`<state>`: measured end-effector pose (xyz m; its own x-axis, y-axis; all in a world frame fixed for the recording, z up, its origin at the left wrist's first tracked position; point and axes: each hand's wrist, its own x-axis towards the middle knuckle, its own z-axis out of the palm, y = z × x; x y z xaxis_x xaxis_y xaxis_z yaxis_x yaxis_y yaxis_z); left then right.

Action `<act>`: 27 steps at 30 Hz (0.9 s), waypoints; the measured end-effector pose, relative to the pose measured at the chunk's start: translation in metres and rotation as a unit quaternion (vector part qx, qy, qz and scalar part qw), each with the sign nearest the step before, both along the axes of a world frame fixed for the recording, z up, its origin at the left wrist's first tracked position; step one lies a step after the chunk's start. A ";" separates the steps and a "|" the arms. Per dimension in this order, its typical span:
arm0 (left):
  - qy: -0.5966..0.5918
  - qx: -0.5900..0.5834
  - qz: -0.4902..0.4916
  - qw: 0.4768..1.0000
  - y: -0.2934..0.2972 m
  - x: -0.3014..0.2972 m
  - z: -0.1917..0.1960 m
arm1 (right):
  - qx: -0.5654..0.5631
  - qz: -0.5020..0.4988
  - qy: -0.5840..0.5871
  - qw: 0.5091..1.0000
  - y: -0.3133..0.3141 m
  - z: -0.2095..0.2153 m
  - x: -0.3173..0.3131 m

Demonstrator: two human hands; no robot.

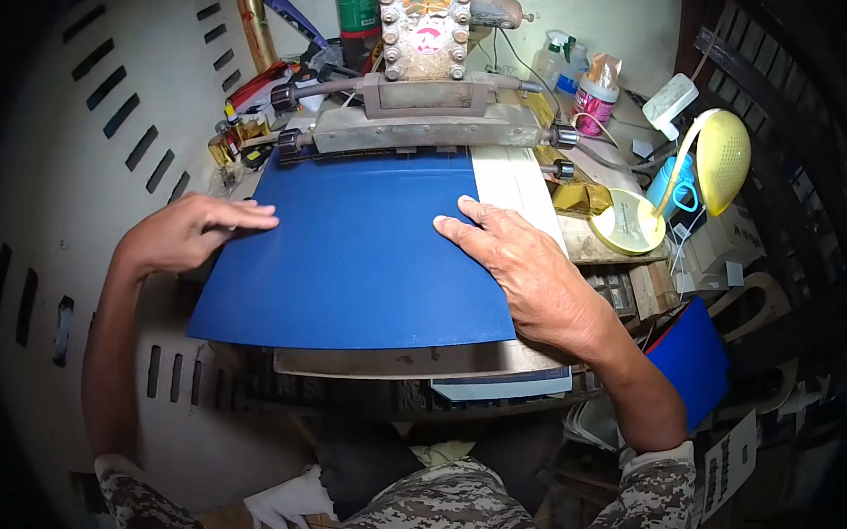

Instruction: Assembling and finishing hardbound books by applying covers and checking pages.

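A large flat blue sheet, like a stiff cover (348, 261), lies on the bed of a press, its far edge under the press's metal head (425, 127). My left hand (193, 231) is at its left edge, fingers stretched out together over the surface. Across the right edge lies my right hand (536, 284), with extended fingertips resting on the blue face. Its remaining fingers are partly hidden. A pale board (517, 188) shows beneath the sheet on the right, and a wooden bed edge (391, 362) shows below its near edge.
Right of the press stand a yellow desk lamp (726, 150), a pink tub (596, 107) and a spray bottle (549, 60). Gold foil (580, 198) lies beside the bed. Another blue cover (691, 361) leans at lower right. A slotted wall (97, 156) borders the left.
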<state>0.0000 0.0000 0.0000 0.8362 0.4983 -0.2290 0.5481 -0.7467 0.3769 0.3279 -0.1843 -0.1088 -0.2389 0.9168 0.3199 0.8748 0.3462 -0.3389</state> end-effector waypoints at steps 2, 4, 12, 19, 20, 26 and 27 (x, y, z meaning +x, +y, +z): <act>-0.019 0.014 -0.010 1.000 0.007 0.011 -0.012 | 0.003 -0.004 -0.008 1.000 0.001 0.003 -0.006; -0.050 -0.001 0.003 0.999 -0.006 0.057 -0.033 | 0.004 0.001 -0.036 0.999 -0.005 0.006 0.017; -0.031 0.122 0.014 0.992 -0.038 0.129 -0.045 | 0.034 -0.005 -0.043 0.998 -0.008 0.001 0.021; -0.033 0.138 0.026 0.990 -0.039 0.139 -0.054 | 0.079 0.037 0.036 0.996 -0.008 -0.009 0.047; -0.032 0.136 0.027 0.990 -0.038 0.137 -0.056 | 0.032 0.059 0.078 0.995 -0.009 0.000 0.052; -0.031 0.160 0.044 0.986 -0.044 0.134 -0.058 | 0.002 -0.191 0.076 0.979 -0.015 -0.004 0.128; -0.029 0.155 0.046 0.986 -0.045 0.136 -0.057 | 0.089 -0.201 -0.072 0.973 -0.007 -0.027 0.149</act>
